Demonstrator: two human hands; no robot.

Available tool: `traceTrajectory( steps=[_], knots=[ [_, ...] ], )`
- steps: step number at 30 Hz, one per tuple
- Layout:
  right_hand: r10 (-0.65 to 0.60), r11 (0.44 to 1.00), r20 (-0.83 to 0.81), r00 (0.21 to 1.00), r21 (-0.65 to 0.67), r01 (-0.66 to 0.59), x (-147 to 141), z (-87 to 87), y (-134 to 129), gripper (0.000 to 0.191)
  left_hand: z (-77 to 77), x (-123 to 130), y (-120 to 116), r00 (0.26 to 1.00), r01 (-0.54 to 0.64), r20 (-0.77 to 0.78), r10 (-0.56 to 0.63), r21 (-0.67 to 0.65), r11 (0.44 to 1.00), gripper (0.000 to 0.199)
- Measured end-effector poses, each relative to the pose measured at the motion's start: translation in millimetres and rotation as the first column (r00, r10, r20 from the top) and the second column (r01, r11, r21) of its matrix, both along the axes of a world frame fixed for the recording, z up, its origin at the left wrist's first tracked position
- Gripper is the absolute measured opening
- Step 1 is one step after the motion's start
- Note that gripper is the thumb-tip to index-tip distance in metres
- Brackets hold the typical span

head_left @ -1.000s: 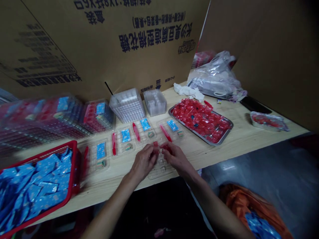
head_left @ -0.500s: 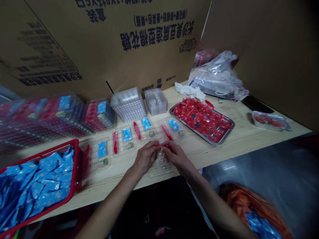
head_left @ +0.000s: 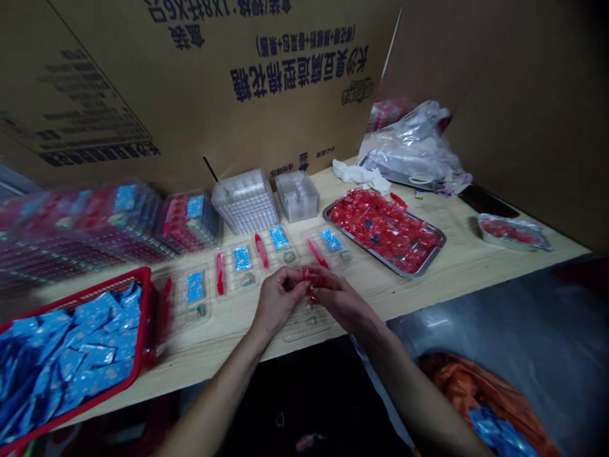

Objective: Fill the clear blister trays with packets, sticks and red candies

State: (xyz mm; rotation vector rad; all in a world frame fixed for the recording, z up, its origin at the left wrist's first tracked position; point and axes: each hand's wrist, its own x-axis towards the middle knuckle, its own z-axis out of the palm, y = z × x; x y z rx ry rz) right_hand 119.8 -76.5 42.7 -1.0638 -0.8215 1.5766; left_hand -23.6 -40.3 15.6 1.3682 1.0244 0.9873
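My left hand and my right hand meet at the table's front, fingers closed together. Pinched between them are small red-wrapped pieces, partly hidden by the fingers; how many I cannot tell. Right below lies a clear plastic tray with moulded compartments, its upper part covered by my hands. Beyond them, similar trays hold a blue sachet, a red plastic stick-like piece and a small greenish packet. A metal tray heaped with red-wrapped pieces is to the right.
At left, a red basket holds blue sachets. Filled trays stand stacked behind it. Empty clear trays are stacked against a large cardboard box. Plastic bags, a dark phone-like slab and a foil-edged container lie right.
My fingers have shifted on the red-wrapped pieces, and more red shows between my hands. My right hand has turned slightly. The trays and basket stay where they were.
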Motion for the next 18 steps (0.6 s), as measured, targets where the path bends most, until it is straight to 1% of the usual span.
traceTrajectory(
  steps=[1,3,5,7,9,11,13,15,16,18],
  knots=[
    [0.009,1.0,-0.039,0.999,-0.029,-0.01,0.8,1.0,-0.1,0.041,-1.0,-1.6,1.7,0.998,0.003,0.065,0.0,-0.048,0.999,0.021],
    [0.009,0.997,-0.087,0.996,-0.069,-0.015,1.3,2.0,0.5,0.044,-0.5,-4.8,4.0,0.989,0.015,0.151,0.0,-0.099,0.995,0.024],
    [-0.004,0.997,-0.084,0.996,-0.078,-0.002,0.0,1.4,2.5,0.044,2.7,-7.3,5.0,0.984,0.024,0.178,-0.004,-0.114,0.993,0.024],
    [-0.021,0.999,-0.034,0.999,-0.048,0.019,-2.5,-0.6,5.7,0.041,7.3,-9.0,4.8,0.985,0.02,0.17,0.002,-0.123,0.992,0.021],
    [-0.036,0.999,-0.004,0.999,-0.007,0.036,-5.6,-2.7,8.9,0.041,12.5,-10.0,4.1,0.982,0.007,0.185,0.024,-0.168,0.986,0.021],
    [-0.05,0.999,-0.042,0.998,0.016,0.051,-8.6,-3.8,11.0,0.041,17.3,-10.6,3.1,0.961,0.009,0.269,0.065,-0.265,0.964,0.023],
    [-0.062,0.998,-0.116,0.991,0.001,0.063,-11.6,-3.7,11.7,0.042,21.1,-10.6,1.7,0.918,0.043,0.379,0.114,-0.382,0.923,0.027],
    [-0.085,0.996,-0.141,0.986,0.004,0.086,-14.2,-3.1,11.3,0.041,22.8,-9.6,-0.8,0.879,0.082,0.453,0.149,-0.451,0.889,0.031],
    [-0.097,0.995,-0.123,0.988,0.024,0.1,-15.2,-2.8,11.0,0.04,22.7,-8.7,-2.4,0.872,0.075,0.462,0.16,-0.449,0.89,0.032],
    [-0.123,0.988,-0.046,0.991,0.087,0.127,-16.6,-2.4,10.4,0.036,21.5,-6.6,-5.7,0.886,-0.001,0.429,0.177,-0.378,0.926,0.03]
  ],
)
